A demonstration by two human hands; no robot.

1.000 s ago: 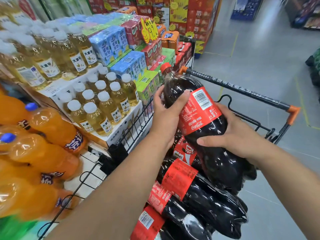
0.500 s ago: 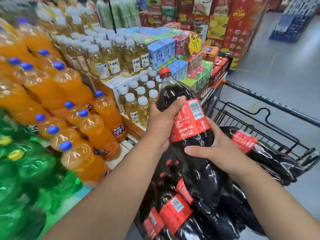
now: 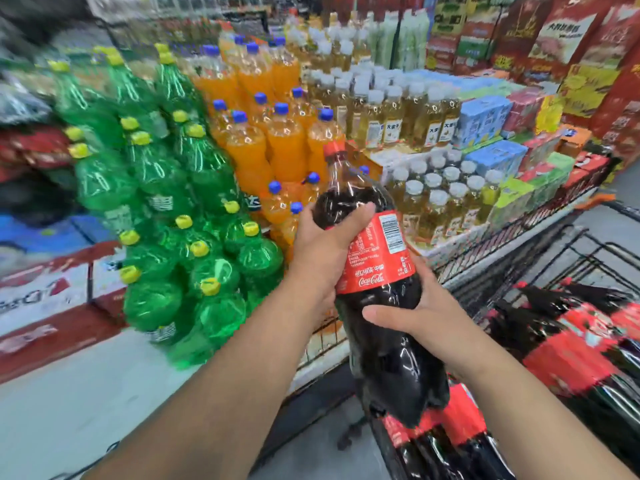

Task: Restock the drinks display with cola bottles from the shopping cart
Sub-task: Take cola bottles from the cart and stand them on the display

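Swung leftward from before: large dark plastic cola bottle point(image 3: 377, 258), red label, held above edge of black wire shopping cart point(image 3: 512, 261), facing orange soda bottles point(image 3: 287, 150). Left hand point(image 3: 322, 251) grips its shoulder, right hand point(image 3: 426, 317) wraps its belly. Keep base supported; set down upright.

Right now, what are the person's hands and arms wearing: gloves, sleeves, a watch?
Nothing shows. The left hand and right hand are bare, without gloves or rings. The left forearm and right forearm are bare to the frame's edge: no sleeve, watch or band in view.
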